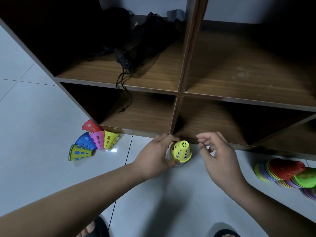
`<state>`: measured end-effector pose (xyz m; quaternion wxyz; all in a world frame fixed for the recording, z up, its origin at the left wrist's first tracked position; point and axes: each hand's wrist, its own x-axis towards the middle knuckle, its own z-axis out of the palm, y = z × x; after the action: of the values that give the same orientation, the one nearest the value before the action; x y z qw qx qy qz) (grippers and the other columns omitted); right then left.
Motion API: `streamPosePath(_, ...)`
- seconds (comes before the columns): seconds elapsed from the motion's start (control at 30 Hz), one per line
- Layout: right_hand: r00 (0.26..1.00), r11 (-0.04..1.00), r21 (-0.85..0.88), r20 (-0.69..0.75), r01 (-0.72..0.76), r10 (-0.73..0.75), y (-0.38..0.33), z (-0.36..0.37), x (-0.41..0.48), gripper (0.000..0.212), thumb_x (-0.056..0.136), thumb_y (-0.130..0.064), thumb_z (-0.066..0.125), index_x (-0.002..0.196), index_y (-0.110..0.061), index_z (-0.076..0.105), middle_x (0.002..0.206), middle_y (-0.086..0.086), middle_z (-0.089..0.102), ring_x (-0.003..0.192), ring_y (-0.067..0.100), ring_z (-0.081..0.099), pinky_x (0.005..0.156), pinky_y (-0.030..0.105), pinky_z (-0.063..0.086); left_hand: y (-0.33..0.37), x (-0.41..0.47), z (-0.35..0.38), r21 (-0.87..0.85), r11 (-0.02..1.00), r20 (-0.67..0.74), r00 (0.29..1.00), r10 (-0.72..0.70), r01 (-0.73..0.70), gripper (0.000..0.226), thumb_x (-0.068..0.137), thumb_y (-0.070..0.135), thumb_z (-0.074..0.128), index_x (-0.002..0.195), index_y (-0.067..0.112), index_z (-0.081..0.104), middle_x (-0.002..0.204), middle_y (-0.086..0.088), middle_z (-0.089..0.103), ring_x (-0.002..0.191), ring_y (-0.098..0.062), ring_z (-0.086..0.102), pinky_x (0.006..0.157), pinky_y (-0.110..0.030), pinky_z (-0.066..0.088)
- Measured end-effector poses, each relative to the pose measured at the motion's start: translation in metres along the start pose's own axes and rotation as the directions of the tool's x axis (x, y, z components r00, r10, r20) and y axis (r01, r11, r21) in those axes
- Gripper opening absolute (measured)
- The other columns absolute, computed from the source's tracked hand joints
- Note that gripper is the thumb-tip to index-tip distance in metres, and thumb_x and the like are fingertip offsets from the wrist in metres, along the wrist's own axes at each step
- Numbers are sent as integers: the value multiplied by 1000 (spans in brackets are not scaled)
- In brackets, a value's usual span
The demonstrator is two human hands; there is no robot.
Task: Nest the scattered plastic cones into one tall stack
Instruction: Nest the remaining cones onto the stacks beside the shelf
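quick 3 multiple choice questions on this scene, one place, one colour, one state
1. Where is the black mesh bag? A) floor B) shelf's upper left compartment C) lower right compartment
2. Colour of the stack's top cone? A) red B) yellow C) blue
3. The right hand is A) holding nothing B) gripping a red cone C) gripping the bag
Answers: B, it lies on the upper left board; B, yellow crowns the stack the left hand grips; A, its loosely curled fingers hold nothing.
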<state>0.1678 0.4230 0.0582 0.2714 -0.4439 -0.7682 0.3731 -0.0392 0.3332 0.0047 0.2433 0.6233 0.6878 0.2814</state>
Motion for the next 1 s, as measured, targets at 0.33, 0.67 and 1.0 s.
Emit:
streamPosePath(0.33,818,832,-150,340,534,-464,-71,61,13,20,97,-12,64,117,-17,66,116,-9,56,109,17,53,98,31,45,-88,-77,-57,73,987,-83,987,-138,144,40,88,32,83,123,34,64,116,23,58,103,1,56,86,-19,49)
streamPosePath(0.67,677,769,-246,669,590,-306,-66,208,46,28,94,-20,58,122,-20,62,122,-1,57,120,23,48,104,42,44,-202,-147,-123,357,890,-185,955,-232,285,43,80,25,86,117,28,65,110,9,64,97,-21,59,77,-38,53)
streamPosePath(1.0,670,879,-267,738,395,-77,-53,293,86,31,98,-10,57,127,-19,64,144,-2,45,128,26,45,109,36,43,-262,-170,-137,528,756,-127,916,-381,387,73,74,29,88,140,24,57,148,-3,53,137,-31,49,99,-48,51)
